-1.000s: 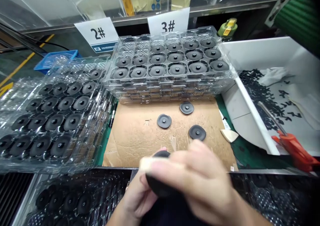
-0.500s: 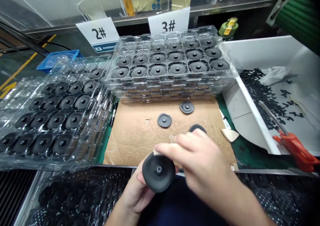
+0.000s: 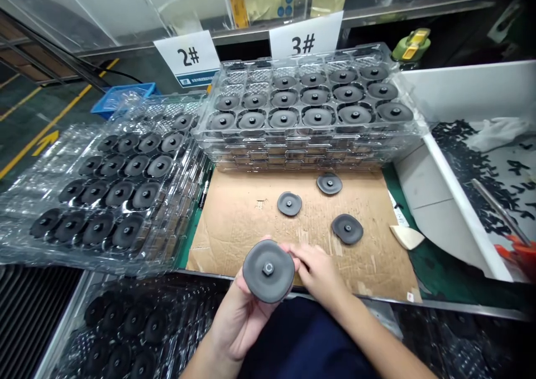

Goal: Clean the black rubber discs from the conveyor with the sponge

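A dark grey, rounded disc (image 3: 263,287) with a small hexagonal boss at its centre is held up face-on above the front of the cardboard. My left hand (image 3: 240,326) grips it from below and behind, its fingers partly hidden by the disc. At the disc's upper right rim is my right hand (image 3: 320,273), with fingers bent and closed together; whatever they hold, if anything, is hidden. On the cardboard (image 3: 234,222) beyond lie three similar loose discs: one at left (image 3: 289,204), one farther back (image 3: 329,184) and one at right (image 3: 347,229).
Stacked clear trays (image 3: 310,139) of discs stand behind the cardboard, with more trays (image 3: 163,222) at left. To the right, a white bin (image 3: 452,200) holds small black pieces, and an orange-handled tool (image 3: 519,250) rests at its front. A pale wedge (image 3: 407,237) lies beside the bin.
My right hand has moved from the disc's top edge, where a small whitish piece showed at its fingertips, down to the upper right rim. The view has shifted, uncovering the right loose disc.
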Available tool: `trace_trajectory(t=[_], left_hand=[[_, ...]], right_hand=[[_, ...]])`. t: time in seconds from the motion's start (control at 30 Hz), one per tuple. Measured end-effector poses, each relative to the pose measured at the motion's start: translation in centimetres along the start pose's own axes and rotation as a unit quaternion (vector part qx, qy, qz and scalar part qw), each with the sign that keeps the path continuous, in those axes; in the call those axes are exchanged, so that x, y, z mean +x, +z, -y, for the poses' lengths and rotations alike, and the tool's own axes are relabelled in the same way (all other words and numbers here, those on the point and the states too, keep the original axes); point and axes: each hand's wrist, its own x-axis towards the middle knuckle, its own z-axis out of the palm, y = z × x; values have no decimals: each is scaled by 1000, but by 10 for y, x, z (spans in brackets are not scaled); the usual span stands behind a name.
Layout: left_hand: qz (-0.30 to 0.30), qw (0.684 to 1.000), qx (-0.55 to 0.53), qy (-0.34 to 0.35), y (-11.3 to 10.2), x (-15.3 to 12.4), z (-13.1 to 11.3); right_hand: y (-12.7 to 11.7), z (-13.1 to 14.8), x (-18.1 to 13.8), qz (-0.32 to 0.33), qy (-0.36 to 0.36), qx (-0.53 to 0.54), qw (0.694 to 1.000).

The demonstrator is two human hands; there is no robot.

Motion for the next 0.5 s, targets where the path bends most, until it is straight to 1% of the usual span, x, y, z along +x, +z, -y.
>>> trace_trajectory(t=[0.07, 0.13, 0.17, 0.2, 0.23, 0.27, 0.3, 0.33, 0.37, 0.4, 0.43, 0.47, 0.5], left_hand=[[8, 1000, 5, 3, 0, 0, 1], [14, 1000, 14, 18, 3, 2, 4], [15, 999, 21, 27, 4, 2, 5], [15, 999, 29, 31, 6, 3, 7], [14, 999, 39, 27, 8, 4, 7], [11, 998, 50, 21, 10, 5, 8], [8, 998, 62, 16, 11, 6, 7], [4, 997, 73, 15, 11, 6, 6], [-1, 996, 81, 23, 9, 7, 5], [-8, 995, 85, 42, 7, 7, 3], [-14, 994, 84, 65, 4, 7, 2], [-18, 994, 75, 82, 1, 6, 0], [-18, 994, 61, 90, -2, 6, -1]], right_hand=[[-7, 8, -1, -26, 24, -7, 999], [-24, 30, 0, -79, 34, 0, 996], [-33, 44, 1, -109, 19, 12, 994], [-41, 59, 2, -130, -15, 23, 991], [-46, 73, 3, -132, -71, 31, 988], [-50, 86, 3, -117, -130, 39, 984], [-53, 95, 2, -88, -181, 42, 979], [-56, 100, 2, -51, -214, 44, 975], [-58, 101, 1, -11, -224, 46, 973], [-61, 98, 0, 25, -214, 46, 976], [-63, 91, -1, 46, -188, 47, 980], [-64, 82, -1, 49, -150, 51, 986], [-64, 71, 0, 31, -105, 60, 992]])
